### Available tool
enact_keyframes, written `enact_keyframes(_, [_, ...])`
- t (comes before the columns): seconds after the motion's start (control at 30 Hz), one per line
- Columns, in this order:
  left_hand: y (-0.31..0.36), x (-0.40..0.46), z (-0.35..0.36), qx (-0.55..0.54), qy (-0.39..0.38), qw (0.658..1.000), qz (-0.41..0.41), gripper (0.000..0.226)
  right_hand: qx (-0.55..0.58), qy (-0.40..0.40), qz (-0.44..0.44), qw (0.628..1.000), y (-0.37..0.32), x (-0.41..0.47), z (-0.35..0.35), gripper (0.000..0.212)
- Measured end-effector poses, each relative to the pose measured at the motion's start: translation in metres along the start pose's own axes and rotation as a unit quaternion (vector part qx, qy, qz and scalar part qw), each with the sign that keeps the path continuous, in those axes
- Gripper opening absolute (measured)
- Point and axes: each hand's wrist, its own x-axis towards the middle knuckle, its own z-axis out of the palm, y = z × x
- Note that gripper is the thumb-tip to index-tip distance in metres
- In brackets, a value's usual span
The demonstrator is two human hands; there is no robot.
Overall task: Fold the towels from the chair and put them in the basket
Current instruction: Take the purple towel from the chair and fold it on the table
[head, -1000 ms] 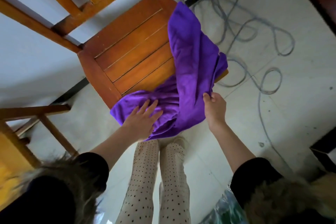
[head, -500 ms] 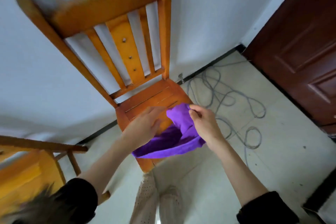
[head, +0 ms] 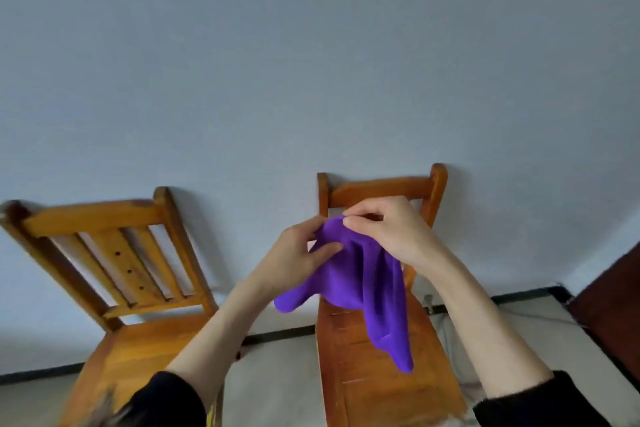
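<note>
Purple towel (head: 360, 274) held up over right chair (head: 363, 374); left hand (head: 294, 253) and right hand (head: 384, 232) pinch its top edge close together, cloth hanging down-right. Basket unseen.

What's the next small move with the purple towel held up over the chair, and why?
Probably slide the hands apart along the top edge to spread it. Left hand and right hand both pinch the purple cloth towel close together, so it hangs bunched above the wooden slatted chair, too crumpled to fold.
</note>
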Motion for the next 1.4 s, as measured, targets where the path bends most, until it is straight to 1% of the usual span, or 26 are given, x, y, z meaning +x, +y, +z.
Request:
enact_keyframes(0.03, [0.004, -0.007, -0.015, 0.008, 0.024, 1.0, -0.009, 0.01, 0.004, -0.001, -0.012, 1.0, -0.014, 0.004, 0.005, 0.011])
enact_keyframes(0.1, [0.011, -0.024, -0.048, 0.033, 0.064, 0.997, -0.02, 0.011, 0.021, -0.018, -0.037, 0.999, -0.045, 0.011, 0.019, 0.011])
enact_keyframes(0.2, [0.015, -0.059, -0.102, 0.041, 0.134, 0.99, -0.02, 0.011, 0.043, -0.071, -0.064, 0.994, -0.09, 0.016, 0.052, 0.021])
enact_keyframes(0.23, [0.015, -0.074, -0.121, 0.043, 0.16, 0.986, -0.02, 0.01, 0.04, -0.089, -0.07, 0.993, -0.103, 0.017, 0.066, 0.021])
enact_keyframes(0.3, [0.013, -0.108, -0.158, 0.044, 0.206, 0.977, -0.026, 0.01, 0.034, -0.122, -0.069, 0.99, -0.123, 0.017, 0.102, 0.012])
enact_keyframes(0.33, [0.01, -0.127, -0.177, 0.043, 0.227, 0.972, -0.031, 0.009, 0.042, -0.133, -0.063, 0.988, -0.132, 0.016, 0.122, 0.008])
enact_keyframes(0.4, [0.005, -0.168, -0.217, 0.047, 0.26, 0.963, -0.049, 0.01, 0.091, -0.138, -0.044, 0.985, -0.151, 0.013, 0.166, 0.008])
enact_keyframes(0.43, [0.001, -0.189, -0.236, 0.05, 0.266, 0.961, -0.064, 0.011, 0.125, -0.139, -0.039, 0.982, -0.162, 0.01, 0.187, 0.01])
enact_keyframes(0.5, [-0.005, -0.232, -0.272, 0.056, 0.253, 0.96, -0.107, 0.011, 0.182, -0.155, -0.042, 0.97, -0.189, 0.007, 0.227, 0.012])
enact_keyframes(0.57, [-0.012, -0.274, -0.302, 0.053, 0.236, 0.959, -0.151, 0.021, 0.199, -0.184, -0.062, 0.961, -0.221, 0.002, 0.267, 0.014])
enact_keyframes(0.67, [-0.02, -0.335, -0.338, -0.01, 0.234, 0.951, -0.2, 0.024, 0.206, -0.227, -0.117, 0.945, -0.276, -0.007, 0.326, 0.015])
enact_keyframes(0.8, [-0.023, -0.414, -0.379, -0.132, 0.277, 0.924, -0.229, 0.035, 0.187, -0.299, -0.194, 0.915, -0.347, -0.029, 0.4, 0.018])
enact_keyframes(0.83, [-0.023, -0.431, -0.388, -0.132, 0.288, 0.92, -0.232, 0.035, 0.18, -0.317, -0.211, 0.907, -0.364, -0.035, 0.416, 0.018])
enact_keyframes(0.9, [-0.021, -0.463, -0.406, -0.089, 0.314, 0.916, -0.235, 0.028, 0.174, -0.346, -0.238, 0.891, -0.393, -0.044, 0.448, 0.018])
enact_keyframes(0.97, [-0.017, -0.489, -0.422, -0.051, 0.358, 0.902, -0.236, 0.023, 0.172, -0.371, -0.262, 0.874, -0.418, -0.05, 0.477, 0.018])
enact_keyframes(1.03, [-0.017, -0.513, -0.438, -0.029, 0.401, 0.884, -0.238, 0.028, 0.173, -0.399, -0.285, 0.854, -0.439, -0.054, 0.507, 0.015])
enact_keyframes(1.13, [-0.015, -0.545, -0.464, 0.019, 0.419, 0.868, -0.266, 0.03, 0.176, -0.427, -0.317, 0.828, -0.467, -0.057, 0.55, 0.016])
enact_keyframes(1.17, [-0.014, -0.554, -0.475, 0.052, 0.431, 0.856, -0.281, 0.031, 0.181, -0.434, -0.324, 0.821, -0.477, -0.057, 0.564, 0.017])
enact_keyframes(1.2, [-0.013, -0.561, -0.486, 0.098, 0.457, 0.833, -0.297, 0.033, 0.186, -0.441, -0.331, 0.813, -0.487, -0.057, 0.578, 0.018])
enact_keyframes(1.3, [-0.007, -0.582, -0.525, 0.236, 0.553, 0.733, -0.32, 0.034, 0.187, -0.478, -0.346, 0.785, -0.517, -0.055, 0.616, 0.026])
enact_keyframes(1.33, [-0.004, -0.589, -0.537, 0.273, 0.565, 0.71, -0.32, 0.035, 0.188, -0.5, -0.349, 0.77, -0.526, -0.054, 0.627, 0.026])
enact_keyframes(1.4, [-0.001, -0.602, -0.559, 0.315, 0.578, 0.682, -0.317, 0.035, 0.195, -0.536, -0.352, 0.742, -0.54, -0.053, 0.65, 0.023])
